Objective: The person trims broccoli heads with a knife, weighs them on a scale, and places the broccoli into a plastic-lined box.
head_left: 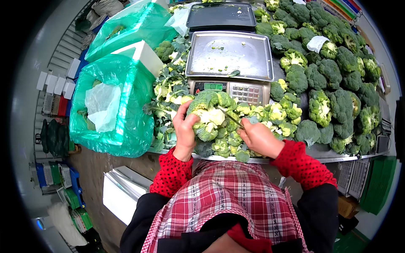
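A broccoli head (210, 117), its pale cut stem side turned toward me, is gripped in my left hand (184, 130). The fingers and thumb of that hand wrap its left side. My right hand (260, 138) is closed on a knife (231, 117). The thin blade points up and left, its tip by the broccoli stem; whether it touches is hard to tell. Beneath both hands lies a heap of cut broccoli florets (228, 144). Just beyond stands a weighing scale (248, 93) with a lit green display and a steel pan (230, 55) bearing small green scraps.
Whole broccoli heads (333, 97) are piled on the right. Leaves and stem trimmings (168, 90) lie left of the scale. Two boxes lined with green plastic stand at the left, the nearer liner (139, 101) beside the trimmings. A second scale (221, 16) sits behind.
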`<state>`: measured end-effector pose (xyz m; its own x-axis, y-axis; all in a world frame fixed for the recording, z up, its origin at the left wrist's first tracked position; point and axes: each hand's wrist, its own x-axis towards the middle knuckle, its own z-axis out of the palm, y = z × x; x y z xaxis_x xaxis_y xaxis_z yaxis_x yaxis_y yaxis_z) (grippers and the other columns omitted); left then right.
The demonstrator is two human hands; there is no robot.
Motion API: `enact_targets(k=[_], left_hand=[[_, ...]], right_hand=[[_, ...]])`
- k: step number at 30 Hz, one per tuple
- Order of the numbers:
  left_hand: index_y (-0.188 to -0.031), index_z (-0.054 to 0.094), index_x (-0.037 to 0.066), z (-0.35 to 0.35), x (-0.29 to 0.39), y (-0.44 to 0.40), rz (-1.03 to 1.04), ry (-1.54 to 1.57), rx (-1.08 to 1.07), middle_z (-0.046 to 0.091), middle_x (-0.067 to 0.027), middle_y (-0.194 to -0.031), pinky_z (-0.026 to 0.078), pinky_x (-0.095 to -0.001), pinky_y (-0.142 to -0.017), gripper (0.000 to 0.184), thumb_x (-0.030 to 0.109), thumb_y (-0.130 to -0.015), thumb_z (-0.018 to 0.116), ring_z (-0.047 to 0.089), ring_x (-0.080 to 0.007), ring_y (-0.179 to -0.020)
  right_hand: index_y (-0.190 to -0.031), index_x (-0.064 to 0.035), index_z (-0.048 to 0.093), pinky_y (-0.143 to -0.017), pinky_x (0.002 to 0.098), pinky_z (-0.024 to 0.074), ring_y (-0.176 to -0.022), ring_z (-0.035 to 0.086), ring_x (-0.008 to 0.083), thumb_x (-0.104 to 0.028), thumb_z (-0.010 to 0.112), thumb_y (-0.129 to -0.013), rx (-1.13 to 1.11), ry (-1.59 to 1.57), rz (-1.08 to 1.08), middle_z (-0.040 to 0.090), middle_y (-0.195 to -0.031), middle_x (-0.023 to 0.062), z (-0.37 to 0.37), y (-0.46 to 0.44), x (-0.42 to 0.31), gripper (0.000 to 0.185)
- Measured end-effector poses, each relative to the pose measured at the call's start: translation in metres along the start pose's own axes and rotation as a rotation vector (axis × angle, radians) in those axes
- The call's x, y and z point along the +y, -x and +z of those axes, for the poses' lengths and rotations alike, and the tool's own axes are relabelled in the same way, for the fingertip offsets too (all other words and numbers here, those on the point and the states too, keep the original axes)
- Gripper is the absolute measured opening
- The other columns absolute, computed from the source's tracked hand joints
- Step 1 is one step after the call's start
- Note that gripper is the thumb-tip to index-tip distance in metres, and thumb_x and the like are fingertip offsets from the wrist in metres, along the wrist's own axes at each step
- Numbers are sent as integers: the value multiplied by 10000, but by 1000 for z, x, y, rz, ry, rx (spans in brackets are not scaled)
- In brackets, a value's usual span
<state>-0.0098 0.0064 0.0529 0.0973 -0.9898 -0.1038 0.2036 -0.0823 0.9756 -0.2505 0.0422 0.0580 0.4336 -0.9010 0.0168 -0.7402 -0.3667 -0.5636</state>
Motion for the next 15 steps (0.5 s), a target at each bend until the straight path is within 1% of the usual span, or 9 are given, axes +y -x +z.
enact_targets(k=[1, 2, 4, 5, 8, 9, 10, 12, 15], left_hand=[[-1198, 565, -92, -3, -3, 2, -12, -7, 3, 633, -122, -1067, 464, -291, -857, 523, 100, -712, 552, 578, -194, -921], [-1193, 566, -90, -4, -9, 3, -14, -34, 4, 632, -124, -1066, 463, -288, -856, 516, 98, -712, 554, 577, -195, -925], [-1180, 569, -86, 0, -12, 3, 68, -212, 4, 628, -135, -1065, 462, -297, -865, 501, 96, -713, 563, 575, -204, -938], [-1180, 569, -86, 4, -11, 3, 67, -211, -6, 628, -135, -1065, 462, -297, -865, 501, 96, -713, 563, 575, -204, -938], [-1179, 564, -92, 3, -16, 5, 222, -363, -6, 630, -156, -1066, 454, -316, -905, 510, 107, -710, 584, 579, -223, -966], [-1179, 564, -92, 2, -18, 5, 218, -366, -11, 630, -156, -1066, 454, -316, -905, 510, 107, -710, 584, 579, -223, -966], [-1188, 559, -91, 4, -20, 4, 134, -371, -41, 633, -158, -1070, 453, -317, -908, 516, 116, -717, 588, 581, -227, -974], [-1211, 548, -88, 8, -24, 2, 17, -352, -83, 646, -186, -1090, 454, -333, -919, 532, 148, -737, 598, 589, -254, -996], [-1205, 550, -86, 12, -37, 1, 89, -464, -9, 639, -216, -1106, 459, -364, -927, 530, 165, -742, 609, 601, -301, -1008]], right_hand=[[-1002, 41, 473, -502, 506, 485, -561, 608, 420, -220, 555, -955, -132, -66, 7, 595, -612, 213, -2, 3, -2, 278], [-996, 56, 473, -501, 510, 490, -546, 605, 422, -224, 555, -952, -119, -59, -1, 581, -564, 202, -1, 4, -2, 295], [-995, 50, 468, -502, 505, 480, -534, 593, 427, -210, 556, -955, -63, -50, 52, 574, -563, 212, 23, 5, 5, 277], [-994, 44, 464, -503, 501, 471, -523, 581, 433, -196, 557, -958, -8, -39, 96, 567, -562, 221, 30, 4, 4, 260], [-974, 35, 471, -509, 484, 504, -562, 625, 400, -169, 526, -955, -30, 84, 67, 612, -632, 210, 26, 13, 7, 212], [-966, 33, 477, -508, 480, 523, -585, 650, 388, -135, 508, -945, -33, 160, 21, 635, -665, 209, 22, 16, 11, 173], [-950, 33, 477, -504, 462, 531, -597, 662, 367, -69, 514, -889, -24, 216, 22, 647, -706, 210, 17, 19, 13, 125], [-943, 34, 474, -504, 456, 532, -595, 664, 359, -47, 520, -861, -25, 251, 45, 645, -697, 204, 18, 21, 17, 124], [-945, 43, 480, -495, 435, 532, -583, 663, 340, -1, 530, -800, -29, 315, 65, 645, -691, 204, 11, 19, 17, 160]])
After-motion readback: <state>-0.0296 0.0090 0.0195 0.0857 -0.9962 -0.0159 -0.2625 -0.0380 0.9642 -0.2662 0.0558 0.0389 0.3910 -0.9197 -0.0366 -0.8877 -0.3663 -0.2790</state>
